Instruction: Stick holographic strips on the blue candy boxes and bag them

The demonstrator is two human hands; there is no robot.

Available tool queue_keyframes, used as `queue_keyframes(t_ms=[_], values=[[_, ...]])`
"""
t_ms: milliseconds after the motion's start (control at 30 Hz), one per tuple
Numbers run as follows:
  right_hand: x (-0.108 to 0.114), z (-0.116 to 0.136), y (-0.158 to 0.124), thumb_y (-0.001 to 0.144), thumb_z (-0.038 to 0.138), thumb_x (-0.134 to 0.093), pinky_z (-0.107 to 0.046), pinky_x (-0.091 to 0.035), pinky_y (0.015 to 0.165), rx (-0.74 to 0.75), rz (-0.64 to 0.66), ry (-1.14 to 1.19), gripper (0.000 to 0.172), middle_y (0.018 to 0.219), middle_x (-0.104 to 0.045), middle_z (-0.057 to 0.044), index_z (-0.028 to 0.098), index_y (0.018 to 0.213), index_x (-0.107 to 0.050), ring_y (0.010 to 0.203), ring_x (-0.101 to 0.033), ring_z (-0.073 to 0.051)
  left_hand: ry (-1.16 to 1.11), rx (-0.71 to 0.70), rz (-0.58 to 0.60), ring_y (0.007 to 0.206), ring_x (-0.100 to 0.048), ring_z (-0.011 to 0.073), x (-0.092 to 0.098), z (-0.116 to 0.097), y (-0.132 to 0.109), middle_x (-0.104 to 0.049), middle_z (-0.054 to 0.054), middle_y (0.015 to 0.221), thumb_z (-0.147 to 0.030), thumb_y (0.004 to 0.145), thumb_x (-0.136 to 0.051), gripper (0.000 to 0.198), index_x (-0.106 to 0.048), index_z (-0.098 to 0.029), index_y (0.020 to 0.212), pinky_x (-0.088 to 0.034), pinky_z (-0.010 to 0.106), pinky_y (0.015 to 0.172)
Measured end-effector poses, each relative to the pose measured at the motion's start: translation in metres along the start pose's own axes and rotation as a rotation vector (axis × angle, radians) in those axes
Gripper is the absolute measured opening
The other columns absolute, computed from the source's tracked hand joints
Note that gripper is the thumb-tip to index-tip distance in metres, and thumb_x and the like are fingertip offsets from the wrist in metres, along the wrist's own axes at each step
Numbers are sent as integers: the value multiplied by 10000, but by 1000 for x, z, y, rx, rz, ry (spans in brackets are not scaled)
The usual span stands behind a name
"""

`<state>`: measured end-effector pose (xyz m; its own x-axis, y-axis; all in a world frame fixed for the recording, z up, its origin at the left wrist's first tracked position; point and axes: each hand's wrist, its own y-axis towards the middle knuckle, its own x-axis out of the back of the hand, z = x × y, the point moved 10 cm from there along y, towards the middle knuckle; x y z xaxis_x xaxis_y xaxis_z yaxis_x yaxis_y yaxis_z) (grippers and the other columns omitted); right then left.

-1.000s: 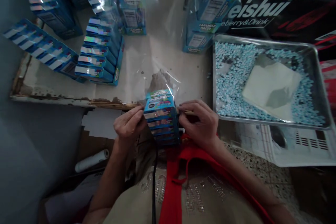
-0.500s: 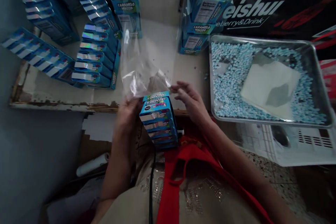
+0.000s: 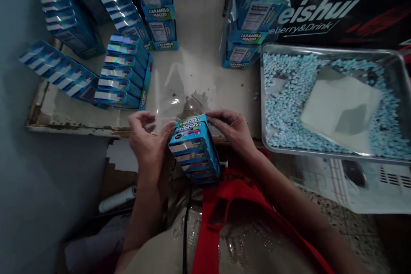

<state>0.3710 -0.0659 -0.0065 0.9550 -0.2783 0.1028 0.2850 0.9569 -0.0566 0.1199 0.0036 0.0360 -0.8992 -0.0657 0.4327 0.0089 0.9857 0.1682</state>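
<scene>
A blue display box of candy packs [image 3: 194, 150] stands tilted at the table's front edge, close to my body. From its top end a clear plastic bag [image 3: 175, 105] spreads over the table. My left hand [image 3: 144, 139] is at the box's left side, fingers loosely curled and apart from the thumb, whose tip touches the box's upper left corner. On the other side, my right hand [image 3: 233, 130] pinches the edge of the clear bag by the box's upper right corner.
Several blue candy boxes [image 3: 120, 72] stand at the left and back of the table [image 3: 199, 55]. Bagged boxes [image 3: 252, 21] are stacked at the back centre-right. A metal tray [image 3: 265, 98] of light blue candies with white sheets lies at the right, before a black carton [image 3: 321, 17].
My left hand has shifted left and its fingers have spread from the thumb. The raised clear bag has dropped lower toward the table. The view has shifted slightly.
</scene>
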Motion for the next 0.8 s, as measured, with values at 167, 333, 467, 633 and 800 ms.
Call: queue_keyframes(t_ms=[167,333,467,633,800], values=[[7,29,14,891,247,-593,-316,-512,799,235,-117,-310,154,853,-740,-8,211,916,-741,805,-634,-157,475,-583,271,1141,-659,288,-41,-57,27,-730,88,1169,-300,849,-809,258,-748,-245,1094,-540,438,990],[1,53,27,865,187,-563,-349,-496,862,341,-116,-563,214,953,-708,-30,215,1038,-686,882,-626,-185,592,-629,376,821,-694,215,-77,-53,45,-761,66,870,-274,974,-613,188,-779,-217,908,-517,342,760],[-18,73,41,890,245,-632,-403,-462,938,356,-97,-882,358,1202,-667,-101,216,1247,-640,1086,-599,-265,560,-646,427,786,-681,213,-96,-56,45,-749,63,831,-296,961,-617,201,-778,-213,874,-490,339,727],[-25,56,54,959,122,-516,-334,-401,796,290,-7,-1128,220,1081,-693,-106,197,1049,-702,945,-608,-224,542,-609,292,810,-661,219,-85,-52,46,-695,68,790,-301,974,-606,244,-755,-216,800,-478,345,730],[-13,27,24,1033,275,-562,-304,-325,665,279,24,-1111,231,916,-733,-64,207,893,-734,795,-614,-177,476,-610,269,812,-642,208,-70,-33,38,-684,59,804,-347,1000,-604,265,-798,-228,866,-498,348,757]])
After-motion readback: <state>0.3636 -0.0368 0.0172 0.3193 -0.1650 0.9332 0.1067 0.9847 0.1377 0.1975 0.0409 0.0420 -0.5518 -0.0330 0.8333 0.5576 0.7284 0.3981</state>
